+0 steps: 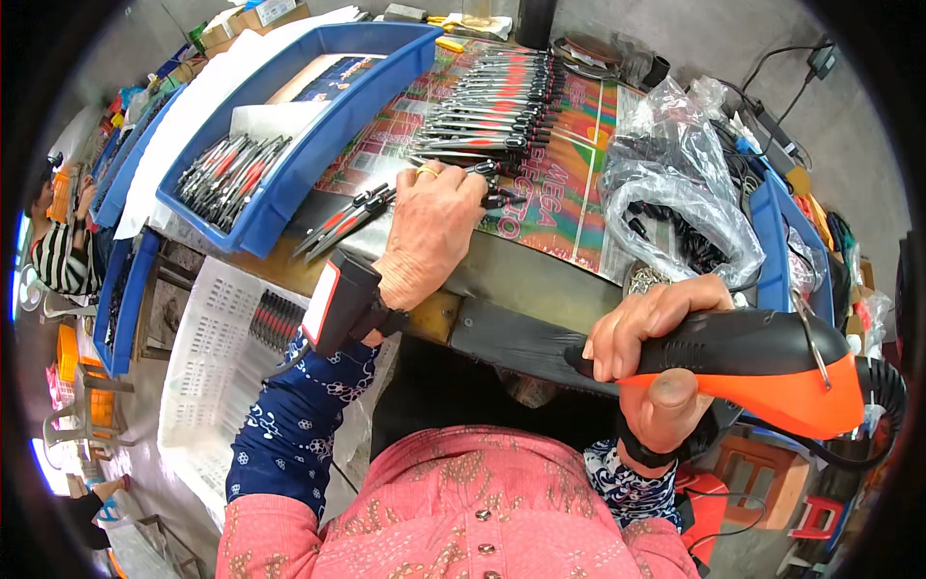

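My right hand is wrapped round an orange-and-black electric screwdriver, its tip pointing left over the table's near edge. At the table's middle my left hand is closed, fingers curled at a slim black-and-grey tool whose black end sticks out to the right; the fingertips are partly hidden. Beyond it lies a long row of similar slim tools with red and black handles, side by side. To the left of the hand, a few loose pointed tools lie on the table.
A blue tray at the left holds many slim parts. Beside my left arm stands a white perforated basket with a stack of tools. At the right are a clear plastic bag of black parts and a blue bin. Another person sits far left.
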Action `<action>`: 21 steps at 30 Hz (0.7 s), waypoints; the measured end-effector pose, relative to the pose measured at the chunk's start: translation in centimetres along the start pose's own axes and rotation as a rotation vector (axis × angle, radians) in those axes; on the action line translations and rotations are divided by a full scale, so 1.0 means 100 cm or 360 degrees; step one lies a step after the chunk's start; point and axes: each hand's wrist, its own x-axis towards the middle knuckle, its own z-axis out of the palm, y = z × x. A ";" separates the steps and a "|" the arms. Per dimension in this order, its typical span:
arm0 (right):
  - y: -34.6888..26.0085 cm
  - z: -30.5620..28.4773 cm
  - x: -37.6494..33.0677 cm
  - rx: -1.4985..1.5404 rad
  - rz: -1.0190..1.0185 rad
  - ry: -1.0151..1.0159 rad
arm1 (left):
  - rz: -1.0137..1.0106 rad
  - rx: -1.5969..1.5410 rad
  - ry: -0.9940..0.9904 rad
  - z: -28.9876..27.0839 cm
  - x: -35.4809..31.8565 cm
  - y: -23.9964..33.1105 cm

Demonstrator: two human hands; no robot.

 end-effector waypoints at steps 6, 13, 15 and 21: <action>-0.002 -0.003 -0.004 -0.0063 -0.0014 -0.0061 | -0.0113 -0.0625 0.0279 -0.018 -0.003 0.011; 0.002 -0.011 -0.005 0.0311 -0.0194 -0.0358 | -0.0994 -0.1883 -0.0213 -0.068 -0.044 0.050; 0.002 -0.011 -0.004 0.0314 -0.0194 -0.0418 | -0.1196 -0.2117 -0.0371 -0.076 -0.056 0.061; -0.003 0.000 -0.009 -0.0052 -0.0143 -0.0424 | -0.1401 -0.2472 -0.0586 -0.088 -0.092 0.084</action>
